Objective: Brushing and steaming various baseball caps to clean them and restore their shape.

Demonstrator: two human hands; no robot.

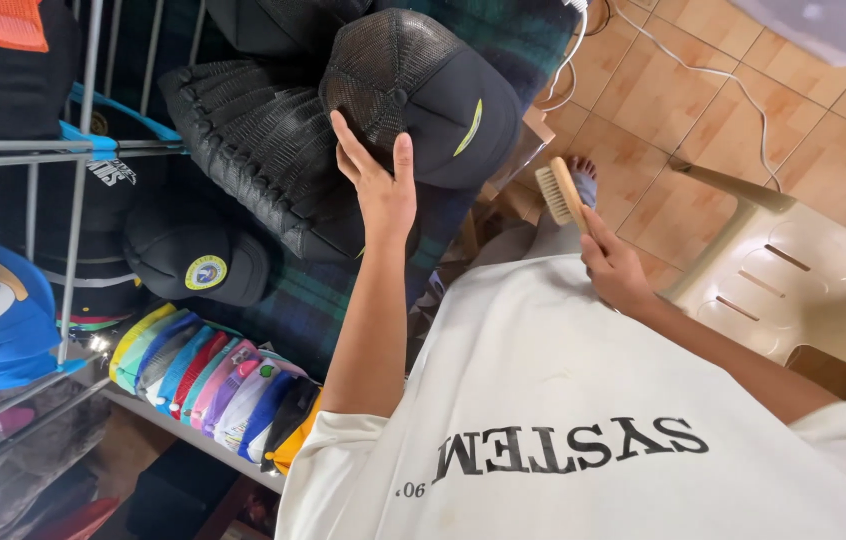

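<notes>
While your left hand (380, 190) steadies the black mesh-backed cap (413, 95) from below, palm and spread fingers pressed against its crown rather than closed around it, you are between brush strokes: the cap is propped up against a stack of black caps (253, 150) and the brush is off it. Left of that, a metal rack (73, 150) carries more dark caps, and a row of coloured caps (213, 385) lies nested along a shelf edge lower down.

To the right, your right hand (615, 270) has its grip clenched on the handle of a wooden bristle brush (558, 195), held well apart from the cap, bristles turned left toward it. Judging from this, the next move calls for bringing the bristles across to the crown or the brim while the left hand keeps the cap from turning.

Beyond sits a beige plastic chair (793, 285) on the tiled floor (683, 110).

Your white shirt hides your lap and whatever the cap rests on. Its front panel faces away, so any dirt there cannot be made out.
</notes>
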